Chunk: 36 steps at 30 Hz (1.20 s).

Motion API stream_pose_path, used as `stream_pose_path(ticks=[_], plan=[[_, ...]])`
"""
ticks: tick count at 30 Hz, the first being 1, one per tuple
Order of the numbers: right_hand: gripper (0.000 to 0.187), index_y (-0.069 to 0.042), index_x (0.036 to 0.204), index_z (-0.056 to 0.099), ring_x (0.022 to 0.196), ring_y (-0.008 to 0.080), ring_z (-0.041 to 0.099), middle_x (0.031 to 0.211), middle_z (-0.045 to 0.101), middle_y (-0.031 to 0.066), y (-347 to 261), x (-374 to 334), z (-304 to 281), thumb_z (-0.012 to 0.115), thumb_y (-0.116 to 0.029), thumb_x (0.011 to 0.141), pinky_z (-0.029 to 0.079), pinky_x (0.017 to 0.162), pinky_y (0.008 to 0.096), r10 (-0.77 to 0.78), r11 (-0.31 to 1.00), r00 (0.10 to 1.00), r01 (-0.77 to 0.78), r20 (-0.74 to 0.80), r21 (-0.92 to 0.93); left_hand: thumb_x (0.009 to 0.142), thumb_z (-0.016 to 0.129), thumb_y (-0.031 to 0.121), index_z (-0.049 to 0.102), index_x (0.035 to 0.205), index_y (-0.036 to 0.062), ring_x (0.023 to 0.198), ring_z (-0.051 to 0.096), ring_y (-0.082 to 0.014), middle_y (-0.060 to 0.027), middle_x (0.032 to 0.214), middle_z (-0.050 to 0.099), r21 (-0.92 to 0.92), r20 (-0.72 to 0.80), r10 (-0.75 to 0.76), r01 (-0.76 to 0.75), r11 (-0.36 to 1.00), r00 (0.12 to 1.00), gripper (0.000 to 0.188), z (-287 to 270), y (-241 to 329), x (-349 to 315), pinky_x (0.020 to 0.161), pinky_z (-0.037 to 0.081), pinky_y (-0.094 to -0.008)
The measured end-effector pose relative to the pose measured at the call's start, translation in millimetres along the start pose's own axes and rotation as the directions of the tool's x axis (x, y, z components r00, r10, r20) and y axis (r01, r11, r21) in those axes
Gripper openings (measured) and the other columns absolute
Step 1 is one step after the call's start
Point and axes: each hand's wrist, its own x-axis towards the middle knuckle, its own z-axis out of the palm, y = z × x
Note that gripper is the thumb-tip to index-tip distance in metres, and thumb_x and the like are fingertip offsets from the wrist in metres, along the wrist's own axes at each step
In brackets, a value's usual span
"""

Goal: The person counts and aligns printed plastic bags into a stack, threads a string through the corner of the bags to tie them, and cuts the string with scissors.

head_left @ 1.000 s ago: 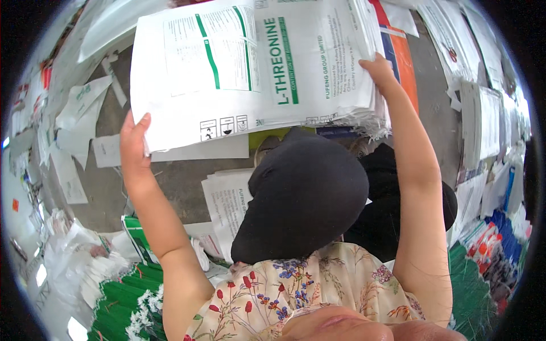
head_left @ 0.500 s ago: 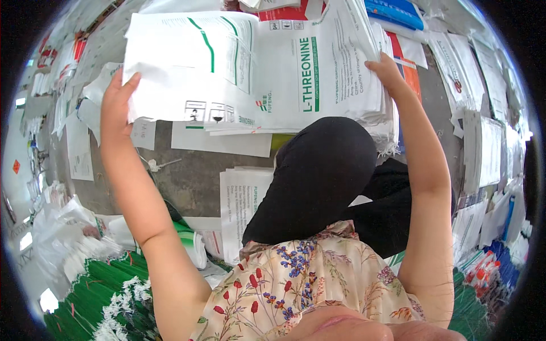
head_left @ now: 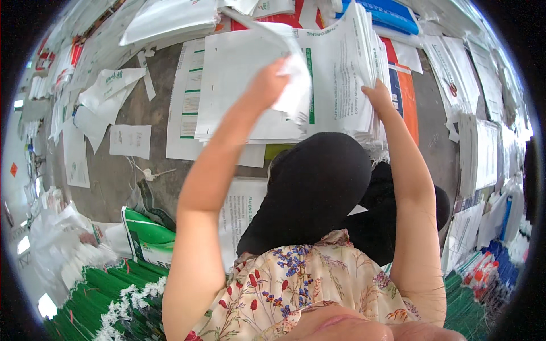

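Note:
A thick stack of white woven sacks [head_left: 341,79] with green print lies on the concrete floor in front of my knees. My left hand [head_left: 267,85] grips the top white sack [head_left: 290,68] and has it folded over toward the right. My right hand [head_left: 380,96] presses on the right edge of the stack, fingers on the layered sack edges. My legs in black trousers [head_left: 318,187] fill the middle below the stack.
Loose white sacks [head_left: 131,139] and scraps are scattered on the grey floor at left. Green-and-white bundles [head_left: 142,238] lie at lower left. More sack piles [head_left: 483,148] stand at right, with blue and orange sacks [head_left: 398,17] behind the stack.
My left hand has swung from the stack's left edge to its middle, pulling the top sack over toward the right. My right hand stays on the right edge.

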Motion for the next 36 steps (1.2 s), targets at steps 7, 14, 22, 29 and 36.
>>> stream_pose_path(ticks=[7, 14, 22, 29, 36], plan=[[0.056, 0.006, 0.124, 0.052, 0.105, 0.0337, 0.064, 0.114, 0.064, 0.0248, 19, -8, 0, 0.069, -0.023, 0.079, 0.05, 0.088, 0.0411, 0.106, 0.987, 0.994, -0.105, 0.002, 0.119, 0.084, 0.046, 0.01, 0.036, 0.147, 0.0058, 0.113, 0.059, -0.0381, -0.028, 0.13, 0.054, 0.217, 0.348, -0.036, -0.043, 0.975, 0.937, 0.064, 160, -15, 37, 0.098, 0.046, -0.0396], [0.051, 0.004, 0.123, 0.054, 0.103, 0.0385, 0.064, 0.112, 0.064, 0.0267, 52, 1, 21, 0.065, -0.022, 0.08, 0.05, 0.087, 0.0434, 0.093, 0.996, 0.993, -0.093, -0.074, 0.009, 0.085, 0.054, 0.022, 0.035, 0.143, -0.0005, 0.114, 0.058, -0.0366, -0.0257, 0.129, 0.056, 0.265, 0.504, -0.044, -0.106, 0.958, 0.862, 0.065, 225, -49, 50, 0.093, 0.049, -0.0451], [0.053, 0.007, 0.12, 0.052, 0.108, 0.043, 0.061, 0.115, 0.061, 0.0308, 43, -7, 57, 0.067, -0.023, 0.079, 0.048, 0.092, 0.0447, -0.027, 0.995, 0.996, 0.018, -0.089, -0.098, 0.089, 0.061, 0.054, 0.043, 0.135, 0.0015, 0.115, 0.053, -0.021, -0.0137, 0.121, 0.057, -0.399, 0.461, -0.438, 0.622, 0.674, 0.771, 0.072, 218, -58, 87, 0.083, 0.052, -0.0424], [0.084, 0.005, 0.138, 0.039, 0.126, 0.0367, 0.051, 0.134, 0.05, 0.0265, 39, -14, 73, 0.076, -0.036, 0.076, 0.043, 0.102, 0.0405, 0.001, 0.976, 0.993, -0.027, 0.119, 0.214, 0.092, 0.06, 0.05, 0.047, 0.13, 0.0023, 0.091, 0.062, -0.0201, -0.0115, 0.111, 0.061, -0.455, 0.399, -0.395, 0.552, 0.699, 0.828, 0.062, 211, -86, 85, 0.074, 0.053, -0.0342], [0.068, 0.001, 0.141, 0.041, 0.132, 0.0333, 0.046, 0.138, 0.05, 0.0218, 58, -10, 75, 0.068, -0.033, 0.089, 0.041, 0.105, 0.0394, -0.002, 0.928, 0.983, -0.066, 0.183, 0.366, 0.09, 0.06, 0.057, 0.048, 0.13, 0.0068, 0.1, 0.059, -0.0203, -0.0073, 0.114, 0.06, -0.45, 0.415, -0.435, 0.596, 0.665, 0.799, 0.065, 209, -104, 85, 0.084, 0.05, -0.0423]])
